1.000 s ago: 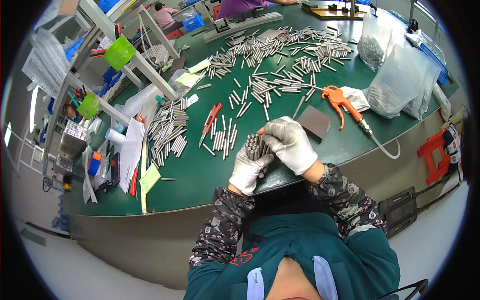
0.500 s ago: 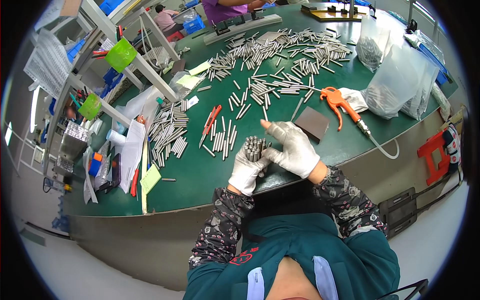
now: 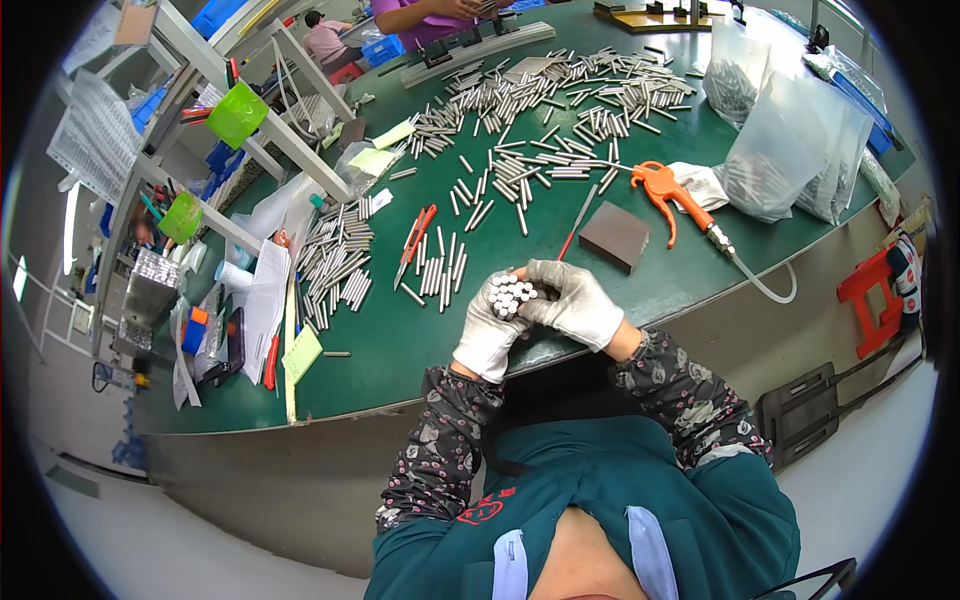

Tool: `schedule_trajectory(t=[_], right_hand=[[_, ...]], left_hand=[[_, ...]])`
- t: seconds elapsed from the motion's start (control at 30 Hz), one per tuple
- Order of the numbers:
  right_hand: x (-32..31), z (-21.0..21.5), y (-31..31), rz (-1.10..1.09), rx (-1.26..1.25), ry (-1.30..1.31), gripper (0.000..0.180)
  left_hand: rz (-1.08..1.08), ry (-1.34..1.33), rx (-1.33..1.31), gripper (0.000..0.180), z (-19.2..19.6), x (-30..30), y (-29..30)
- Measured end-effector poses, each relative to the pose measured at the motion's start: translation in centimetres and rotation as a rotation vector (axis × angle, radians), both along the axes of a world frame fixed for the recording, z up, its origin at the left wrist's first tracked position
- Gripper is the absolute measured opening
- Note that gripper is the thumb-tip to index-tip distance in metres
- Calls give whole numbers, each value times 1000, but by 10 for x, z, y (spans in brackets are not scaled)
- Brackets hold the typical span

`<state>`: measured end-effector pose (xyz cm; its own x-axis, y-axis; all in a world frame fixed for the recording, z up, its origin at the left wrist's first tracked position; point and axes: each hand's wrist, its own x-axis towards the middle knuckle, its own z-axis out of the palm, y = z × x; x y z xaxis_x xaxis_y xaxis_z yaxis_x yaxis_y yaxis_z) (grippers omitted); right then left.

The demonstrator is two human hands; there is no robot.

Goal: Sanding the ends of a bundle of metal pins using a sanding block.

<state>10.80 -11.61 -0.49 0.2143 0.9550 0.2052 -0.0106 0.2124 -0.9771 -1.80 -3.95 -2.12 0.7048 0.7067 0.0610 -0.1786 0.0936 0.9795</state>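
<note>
A bundle of short metal pins [image 3: 511, 295] stands on end between my two gloved hands near the table's front edge, its round ends bright and facing up. Wrapped round its left side is my left hand [image 3: 486, 338], in a white glove. My right hand [image 3: 577, 306], gloved too with a bare fingertip showing, closes round the far and right side of the same bundle. Loose metal pins [image 3: 437, 278] lie in rows just left of the hands, beside a red utility knife [image 3: 416, 243]. Right of my hands sit a brown block [image 3: 614, 237] and a thin red-ended tool [image 3: 577, 225].
A large spread of pins [image 3: 520, 100] covers the far middle of the green table [image 3: 400, 345]. An orange air gun [image 3: 672, 195] with its hose lies to the right, near clear bags of pins [image 3: 768, 165]. Shelving posts [image 3: 300, 150] rise at left. A co-worker's hands [image 3: 463, 10] show at the far side.
My right hand has come down and closed round the bundle; its raised fingers are now folded against it. The pin ends have tipped toward me and look brighter.
</note>
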Motion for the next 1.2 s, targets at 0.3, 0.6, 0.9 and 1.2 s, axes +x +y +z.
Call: schedule_trajectory(t=[0.3, 0.6, 0.9, 1.2], right_hand=[[0, -7, -2, 35, 7, 133, 35], [0, -12, 0, 28, 34, 157, 36], [-1, -6, -4, 14, 19, 154, 36], [2, -8, -2, -5, -27, 132, 38]], left_hand=[[-23, 54, 56, 54, -4, 0, 3], [16, 78, 101, 53, 1, 2, -1], [-16, 84, 74, 50, 0, 0, 1], [-25, 49, 35, 46, 0, 1, 0]])
